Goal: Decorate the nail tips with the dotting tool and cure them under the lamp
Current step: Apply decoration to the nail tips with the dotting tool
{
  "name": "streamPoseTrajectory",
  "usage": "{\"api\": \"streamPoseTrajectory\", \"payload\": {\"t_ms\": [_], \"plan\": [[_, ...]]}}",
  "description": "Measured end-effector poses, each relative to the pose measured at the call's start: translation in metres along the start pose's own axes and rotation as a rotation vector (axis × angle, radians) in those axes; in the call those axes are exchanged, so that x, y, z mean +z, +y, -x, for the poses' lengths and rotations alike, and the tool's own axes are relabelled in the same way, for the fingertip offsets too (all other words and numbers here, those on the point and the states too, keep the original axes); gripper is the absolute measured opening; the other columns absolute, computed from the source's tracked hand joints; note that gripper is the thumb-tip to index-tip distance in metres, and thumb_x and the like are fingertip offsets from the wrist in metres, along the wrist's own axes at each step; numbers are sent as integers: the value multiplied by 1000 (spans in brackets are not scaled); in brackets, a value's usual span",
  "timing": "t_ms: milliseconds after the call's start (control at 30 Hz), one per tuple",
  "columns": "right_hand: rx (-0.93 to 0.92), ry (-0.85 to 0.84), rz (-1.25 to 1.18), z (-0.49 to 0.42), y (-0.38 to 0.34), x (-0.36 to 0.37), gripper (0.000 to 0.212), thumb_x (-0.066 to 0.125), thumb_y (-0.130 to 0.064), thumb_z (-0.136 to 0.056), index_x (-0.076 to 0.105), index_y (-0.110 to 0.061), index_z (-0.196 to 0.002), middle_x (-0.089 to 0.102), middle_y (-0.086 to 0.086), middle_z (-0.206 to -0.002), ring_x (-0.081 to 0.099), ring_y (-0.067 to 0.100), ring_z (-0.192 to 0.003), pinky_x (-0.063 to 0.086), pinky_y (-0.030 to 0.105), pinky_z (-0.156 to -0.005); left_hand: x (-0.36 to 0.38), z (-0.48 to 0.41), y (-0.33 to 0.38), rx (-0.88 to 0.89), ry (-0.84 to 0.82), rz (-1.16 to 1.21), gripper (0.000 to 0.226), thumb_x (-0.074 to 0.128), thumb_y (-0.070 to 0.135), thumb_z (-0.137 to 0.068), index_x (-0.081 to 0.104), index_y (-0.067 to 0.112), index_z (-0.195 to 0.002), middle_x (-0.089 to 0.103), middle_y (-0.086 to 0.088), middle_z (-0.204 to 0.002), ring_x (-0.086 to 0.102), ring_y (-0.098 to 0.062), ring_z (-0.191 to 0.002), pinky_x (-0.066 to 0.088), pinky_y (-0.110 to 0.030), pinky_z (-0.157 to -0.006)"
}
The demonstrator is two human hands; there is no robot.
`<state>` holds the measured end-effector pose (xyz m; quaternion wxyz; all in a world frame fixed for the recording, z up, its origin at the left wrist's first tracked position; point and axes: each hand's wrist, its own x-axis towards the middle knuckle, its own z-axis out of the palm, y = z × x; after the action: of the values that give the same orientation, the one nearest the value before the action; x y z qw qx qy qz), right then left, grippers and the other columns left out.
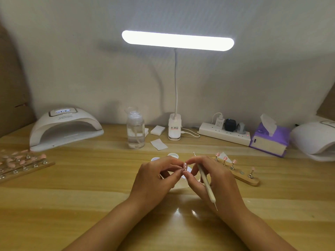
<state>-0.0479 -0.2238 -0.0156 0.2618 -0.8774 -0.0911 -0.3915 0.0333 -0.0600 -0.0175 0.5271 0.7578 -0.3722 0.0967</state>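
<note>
My left hand (155,176) pinches a pink nail tip with white dots (185,166) on its small stand, at the table's middle. My right hand (212,176) touches the same tip with its fingertips and holds the white dotting tool (205,180), which lies along the hand with one metal point up and the other toward me. To the right, a wooden holder (243,178) carries several pink tips on stands. A white curing lamp (63,127) stands at the back left, its display lit. Two small white pots (173,155) sit just behind my hands.
A second wooden rack of pink tips (21,164) lies at the far left. Behind are a clear pump bottle (135,131), cotton pads (159,144), a lit desk lamp (175,127), a power strip (224,135), a purple tissue box (268,142) and another curing lamp (315,142).
</note>
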Motion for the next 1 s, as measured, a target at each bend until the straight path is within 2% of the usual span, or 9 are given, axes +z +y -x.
{"api": "streamPoseTrajectory", "payload": {"t_ms": [133,333,433,467,533,600,667,833,1000], "plan": [[-8,14,5,0,-1,-1,22,76,-33,-84,69,-25,-103,64,-14,-78,60,5,-69,50,23,-53,0,1,1,-12,5,-10,18,77,22,-84,72,37,-93,75,16,-83,69,-8,-60,57,-40,-57],[46,36,-17,-5,5,-11,20,79,-28,-84,68,-23,-100,65,-13,-77,61,5,-67,50,26,-56,1,1,2,-51,-29,-40,20,78,35,-82,66,43,-96,73,25,-86,66,0,-62,49,-22,-60],[124,71,-1,-12,19,-30,19,76,-26,-84,68,-21,-100,67,-10,-76,65,10,-65,54,39,-56,2,0,0,-64,-33,-53,18,77,37,-82,67,41,-97,72,28,-87,67,-2,-66,48,-24,-64],[153,108,19,-14,27,-39,17,76,-24,-84,67,-21,-98,66,-10,-74,64,9,-62,54,39,-55,2,0,0,-63,-35,-57,18,76,38,-82,67,41,-98,72,28,-87,67,-3,-66,48,-24,-64],[230,190,60,-14,43,-57,14,76,-19,-85,66,-23,-94,65,-11,-70,61,5,-58,50,29,-53,2,0,0,-60,-38,-65,19,76,39,-82,67,40,-98,71,30,-87,67,-3,-67,47,-22,-64],[320,231,87,-8,56,-71,15,75,-16,-86,65,-25,-88,62,-11,-67,61,1,-63,43,24,-53,2,0,0,-58,-41,-75,19,76,40,-81,66,39,-98,70,31,-87,68,-3,-67,46,-21,-64],[398,202,117,-1,66,-76,16,74,-15,-86,64,-26,-85,58,-9,-63,59,0,-65,38,25,-54,1,0,0,-63,-41,-82,19,76,41,-81,66,40,-97,70,31,-87,67,-3,-66,46,-21,-64],[471,45,203,5,75,-78,12,76,-20,-84,65,-25,-84,56,-5,-64,53,11,-60,36,30,-57,1,-1,0,-84,-46,-94,19,76,42,-80,67,39,-96,70,31,-87,67,-3,-66,46,-23,-64],[516,-21,216,8,78,-83,12,76,-22,-83,65,-26,-81,52,-10,-66,51,7,-64,34,31,-64,1,-1,-1,-89,-46,-97,18,77,40,-80,68,38,-96,71,29,-87,68,-5,-68,49,-26,-66]]}}
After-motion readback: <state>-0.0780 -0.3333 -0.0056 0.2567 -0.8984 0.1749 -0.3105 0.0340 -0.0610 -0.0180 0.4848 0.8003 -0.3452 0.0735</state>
